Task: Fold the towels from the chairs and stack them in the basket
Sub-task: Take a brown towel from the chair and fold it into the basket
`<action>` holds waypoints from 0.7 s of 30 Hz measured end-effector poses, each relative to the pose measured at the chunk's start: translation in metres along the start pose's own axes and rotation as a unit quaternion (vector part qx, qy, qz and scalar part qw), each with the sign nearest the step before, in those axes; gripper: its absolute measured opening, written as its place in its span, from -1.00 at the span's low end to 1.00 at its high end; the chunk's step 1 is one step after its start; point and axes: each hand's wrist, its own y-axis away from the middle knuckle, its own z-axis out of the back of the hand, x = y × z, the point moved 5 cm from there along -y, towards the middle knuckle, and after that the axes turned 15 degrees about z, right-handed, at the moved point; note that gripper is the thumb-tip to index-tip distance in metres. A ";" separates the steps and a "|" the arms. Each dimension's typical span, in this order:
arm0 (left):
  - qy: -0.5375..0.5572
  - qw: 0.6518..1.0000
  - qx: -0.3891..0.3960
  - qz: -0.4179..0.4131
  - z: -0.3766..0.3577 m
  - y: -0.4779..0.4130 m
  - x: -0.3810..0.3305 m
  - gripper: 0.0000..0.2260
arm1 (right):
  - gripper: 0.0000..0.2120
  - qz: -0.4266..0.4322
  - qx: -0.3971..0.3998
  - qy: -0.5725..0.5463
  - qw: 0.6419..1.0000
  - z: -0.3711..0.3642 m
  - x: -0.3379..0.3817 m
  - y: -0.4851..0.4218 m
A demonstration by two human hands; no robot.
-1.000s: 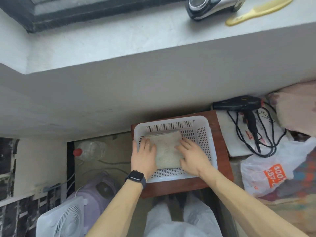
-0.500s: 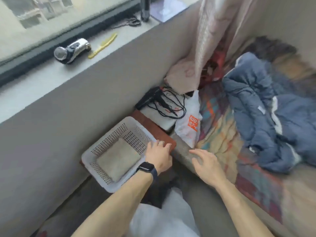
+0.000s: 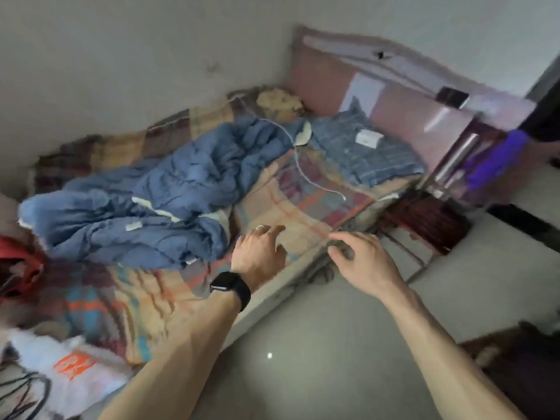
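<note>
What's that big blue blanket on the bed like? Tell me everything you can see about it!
The blue blanket is a puffy, soft-looking quilt, crumpled in a long heap, not folded. Cream-white shows where edges turn over, and a small pale tag sits on it. It lies on the checked bedsheet. A thin white cable runs by its far end. The left hand is close beside its near corner, not holding it.

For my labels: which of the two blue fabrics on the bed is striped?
The flat fabric beside the pink headboard; the crumpled quilt in the bed's middle is plain blue.
</note>
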 end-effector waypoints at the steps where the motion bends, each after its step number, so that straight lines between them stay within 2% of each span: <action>1: 0.004 0.999 0.005 -0.032 -0.004 -0.008 -0.045 -0.52 | -0.73 -0.025 -0.022 0.008 0.999 0.029 -0.029 0.008; 4: 0.013 0.993 0.030 -0.114 -0.021 -0.027 -0.164 -0.54 | -0.66 -0.084 -0.074 0.037 0.993 0.105 -0.109 0.033; 9: 0.000 0.979 0.044 -0.198 -0.047 -0.049 -0.313 -0.56 | -0.70 -0.181 -0.125 0.071 0.973 0.197 -0.218 0.072; 15: -0.016 0.967 0.047 -0.252 -0.081 -0.100 -0.433 -0.54 | -0.70 -0.257 -0.140 0.082 0.953 0.253 -0.325 0.070; 21: -0.030 0.955 0.072 -0.285 -0.126 -0.189 -0.532 -0.53 | -0.68 -0.292 -0.146 0.105 0.939 0.274 -0.430 0.023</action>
